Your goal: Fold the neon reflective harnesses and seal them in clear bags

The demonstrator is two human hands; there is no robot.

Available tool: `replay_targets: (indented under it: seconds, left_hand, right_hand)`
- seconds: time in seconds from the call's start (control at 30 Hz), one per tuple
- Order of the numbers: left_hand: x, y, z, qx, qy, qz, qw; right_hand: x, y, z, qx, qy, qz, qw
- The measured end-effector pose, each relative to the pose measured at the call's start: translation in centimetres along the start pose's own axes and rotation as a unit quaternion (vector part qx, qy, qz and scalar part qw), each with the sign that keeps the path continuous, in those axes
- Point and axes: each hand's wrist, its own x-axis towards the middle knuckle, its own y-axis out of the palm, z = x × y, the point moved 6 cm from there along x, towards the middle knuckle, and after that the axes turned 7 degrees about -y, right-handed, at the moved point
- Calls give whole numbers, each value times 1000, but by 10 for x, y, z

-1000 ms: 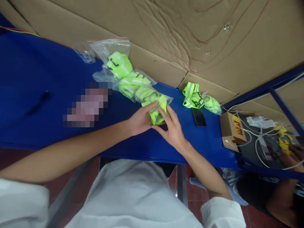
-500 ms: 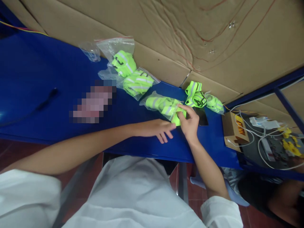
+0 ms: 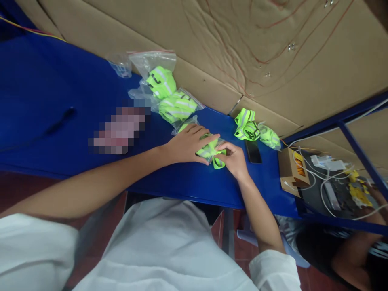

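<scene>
A clear plastic bag holding a neon green reflective strap [image 3: 209, 151] lies on the blue table [image 3: 60, 89]. My left hand [image 3: 188, 143] lies flat on top of the bag, fingers stretched out. My right hand [image 3: 233, 158] pinches the green strap end sticking out of the bag's mouth. Two more bagged green straps [image 3: 168, 95] lie behind, near the cardboard wall. Loose green straps [image 3: 253, 129] sit to the right, without a bag.
A black phone [image 3: 252, 151] lies right of my right hand. A small cardboard box [image 3: 291, 171] with white cables stands at the table's right end. Empty clear bags [image 3: 121, 66] lie at the back. Cardboard sheets [image 3: 273, 48] form the wall. Another person's arm shows at lower right.
My left hand has moved from the table onto the bag and now presses it flat. My right hand has drawn back toward me with the strap end, and the bag shifted left.
</scene>
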Motion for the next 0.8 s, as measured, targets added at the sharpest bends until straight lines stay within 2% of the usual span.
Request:
replay_targets:
  seconds: [0.17,0.27,0.33,0.4,0.5,0.57,0.63,0.7,0.8]
  left_hand:
    - [3,-5,-7,17,-27,-24,999]
    - [3,-5,-13,19,-37,-36,998]
    - [3,-5,-15,20,-34,-49,998]
    - [4,-5,-14,19,-23,-66,997]
    - [5,-6,-3,15,-11,-84,996]
    - [5,-5,4,16,1,-85,996]
    - [6,-4,8,22,17,-79,996]
    - [6,-2,9,24,33,-73,996]
    - [6,1,4,12,67,-60,996]
  right_hand:
    - [3,-4,1,-13,-21,-118,993]
    - [5,-1,-4,9,-8,-146,989]
    - [5,5,-5,23,-6,-141,990]
    - [4,14,-1,27,-10,-108,994]
    - [-2,28,10,19,-27,-25,999]
    - [-7,32,19,-15,-58,23,998]
    - [-12,36,28,-81,-111,81,987]
    - [-16,42,33,-150,-159,148,964]
    - [-17,52,27,-195,-150,229,942]
